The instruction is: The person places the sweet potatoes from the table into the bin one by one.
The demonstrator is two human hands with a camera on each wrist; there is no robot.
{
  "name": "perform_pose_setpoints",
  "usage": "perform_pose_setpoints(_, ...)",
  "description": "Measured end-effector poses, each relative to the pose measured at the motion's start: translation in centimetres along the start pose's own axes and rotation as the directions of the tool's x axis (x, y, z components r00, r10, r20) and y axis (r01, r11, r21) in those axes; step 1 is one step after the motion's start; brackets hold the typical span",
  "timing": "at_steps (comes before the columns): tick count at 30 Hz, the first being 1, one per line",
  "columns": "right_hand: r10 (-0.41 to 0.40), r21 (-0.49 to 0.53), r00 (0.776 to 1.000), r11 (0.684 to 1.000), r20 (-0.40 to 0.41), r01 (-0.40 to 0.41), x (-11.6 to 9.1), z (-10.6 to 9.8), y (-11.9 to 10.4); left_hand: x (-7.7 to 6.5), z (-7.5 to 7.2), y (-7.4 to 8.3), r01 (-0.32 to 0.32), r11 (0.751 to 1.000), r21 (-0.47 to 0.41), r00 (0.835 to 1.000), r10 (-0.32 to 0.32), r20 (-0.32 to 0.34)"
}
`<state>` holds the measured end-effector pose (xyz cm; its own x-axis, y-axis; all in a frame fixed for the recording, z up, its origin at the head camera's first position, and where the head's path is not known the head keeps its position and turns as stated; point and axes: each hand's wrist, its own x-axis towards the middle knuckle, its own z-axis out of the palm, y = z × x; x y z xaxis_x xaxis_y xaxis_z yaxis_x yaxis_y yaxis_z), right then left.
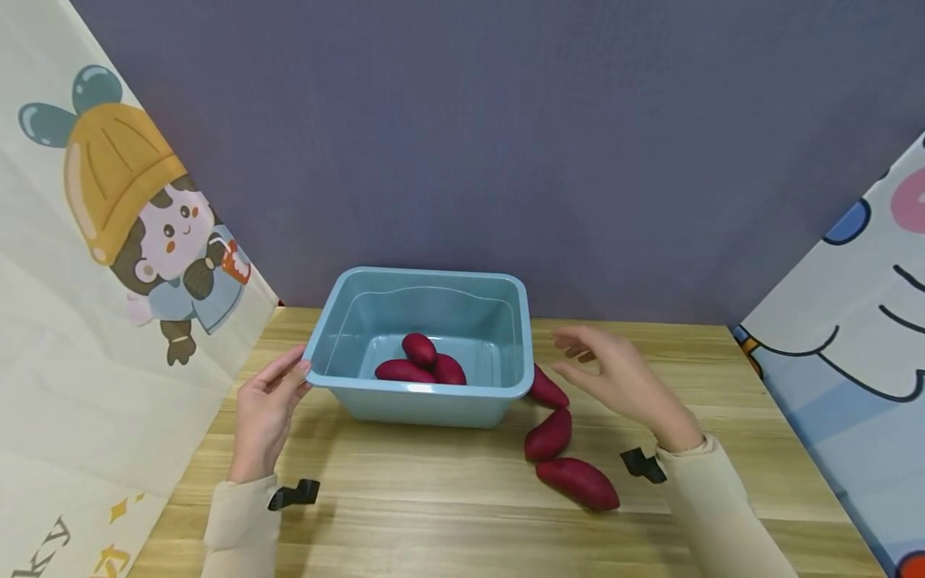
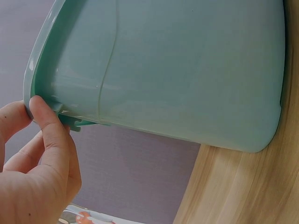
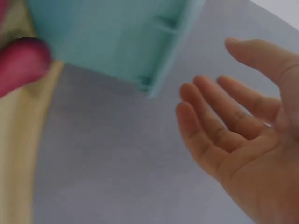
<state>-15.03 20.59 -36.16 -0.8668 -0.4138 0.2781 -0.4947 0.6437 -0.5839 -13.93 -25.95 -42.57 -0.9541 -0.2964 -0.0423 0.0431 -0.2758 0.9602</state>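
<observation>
In the head view a light blue plastic bin [image 1: 426,407] stands on the table, with three dark red sweet potatoes [image 1: 405,371] on its floor. My left hand [image 1: 263,413] pinches the bin's rim at the left front corner; the left wrist view shows the thumb and fingers on the rim [image 2: 29,74]. To the right of the bin hovers my right hand [image 1: 621,377], its fingers loosely bent and holding nothing, apart from the bin. Three more sweet potatoes [image 1: 578,483] lie on the table between the bin and my right forearm, the farthest partly hidden by the bin.
A wood-grain table [image 1: 405,498] carries everything. Behind it rises a grey-purple wall [image 1: 506,144]. White printed sheets flank it, a cartoon child [image 1: 166,217] on the left sheet. Each wrist wears a small black mount [image 1: 643,466].
</observation>
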Motion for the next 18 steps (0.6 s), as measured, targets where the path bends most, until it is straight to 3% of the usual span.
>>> perform_pose_setpoints(8,0.072,0.074,0.997,0.995,-0.031,-0.07,-2.6,3.0,4.8,0.0,0.0,0.0,-0.006,1.0,-0.02,1.0,0.006,0.009)
perform_pose_setpoints(18,0.141,0.267,0.99,0.953,0.03,-0.144,-3.1,6.6,10.5,0.0,0.1,0.1,0.001,1.0,-0.008,1.0,-0.001,-0.006)
